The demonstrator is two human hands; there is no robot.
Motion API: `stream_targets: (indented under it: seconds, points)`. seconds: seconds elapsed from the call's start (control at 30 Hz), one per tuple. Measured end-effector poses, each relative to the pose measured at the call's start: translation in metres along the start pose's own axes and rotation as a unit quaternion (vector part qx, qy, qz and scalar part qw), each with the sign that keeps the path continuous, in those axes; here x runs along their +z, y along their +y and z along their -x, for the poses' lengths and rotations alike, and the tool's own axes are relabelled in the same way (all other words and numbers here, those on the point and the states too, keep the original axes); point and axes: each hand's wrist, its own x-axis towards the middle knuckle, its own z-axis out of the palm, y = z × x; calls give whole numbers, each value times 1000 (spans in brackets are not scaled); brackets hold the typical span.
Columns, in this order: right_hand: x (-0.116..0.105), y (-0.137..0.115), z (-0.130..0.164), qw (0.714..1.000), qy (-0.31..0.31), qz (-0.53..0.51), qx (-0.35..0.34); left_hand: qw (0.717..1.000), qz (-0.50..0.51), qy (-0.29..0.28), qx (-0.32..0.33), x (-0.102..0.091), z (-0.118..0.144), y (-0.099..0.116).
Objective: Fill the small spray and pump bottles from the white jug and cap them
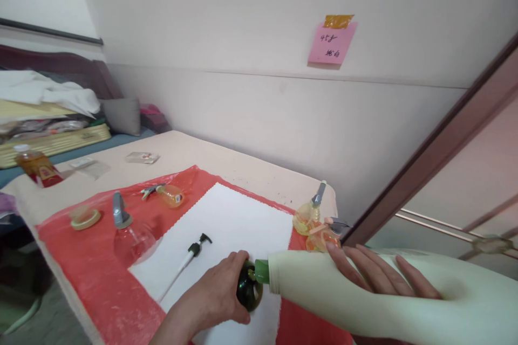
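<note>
My right hand (378,275) grips a large pale green jug (324,294), tipped on its side with its green spout pointing left. The spout meets the mouth of a small dark green bottle (249,288) that my left hand (212,294) holds on a white cloth (230,226). A black and white pump head with its long tube (188,259) lies loose on the cloth, left of my left hand.
A red plastic sheet (81,259) covers the table under the cloth. On it stand a clear spray bottle (129,237), a yellow lid (84,218), an orange spray bottle lying down (170,195) and two orange spray bottles (313,223). A wall and a door frame (437,145) are close.
</note>
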Motion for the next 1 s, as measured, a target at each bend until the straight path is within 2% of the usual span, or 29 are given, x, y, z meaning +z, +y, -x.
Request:
stream_targets:
  seconds: [1.0]
  points:
    - [1,-2,0,1000,3,-8,7,1000,-2,-2,-1,-1,1,0]
